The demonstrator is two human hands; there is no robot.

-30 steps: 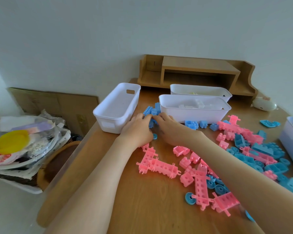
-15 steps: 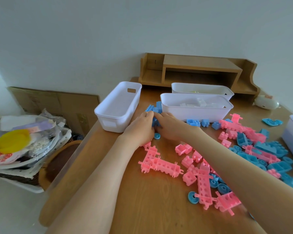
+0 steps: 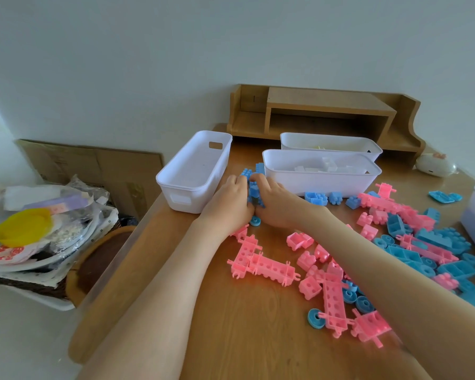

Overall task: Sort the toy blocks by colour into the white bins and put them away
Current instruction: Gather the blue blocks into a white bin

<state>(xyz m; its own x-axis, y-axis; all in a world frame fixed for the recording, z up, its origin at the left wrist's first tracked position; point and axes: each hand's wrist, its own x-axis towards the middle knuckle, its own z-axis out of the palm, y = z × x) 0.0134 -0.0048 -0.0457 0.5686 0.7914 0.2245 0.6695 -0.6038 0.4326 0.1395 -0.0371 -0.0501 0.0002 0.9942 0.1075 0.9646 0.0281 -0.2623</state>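
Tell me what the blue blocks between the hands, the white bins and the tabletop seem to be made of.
Blue blocks: probably moulded plastic, slightly glossy; even colour, sharp studs. White bins: thin plastic, smooth satin finish; rounded corners, cut-out handle. Tabletop: wood or wood-look laminate, I cannot tell which; visible grain under a soft sheen.

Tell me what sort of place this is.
Probably a room at home: a wooden desk with a shelf riser against a plain wall, toy blocks scattered on it, household clutter piled alongside.
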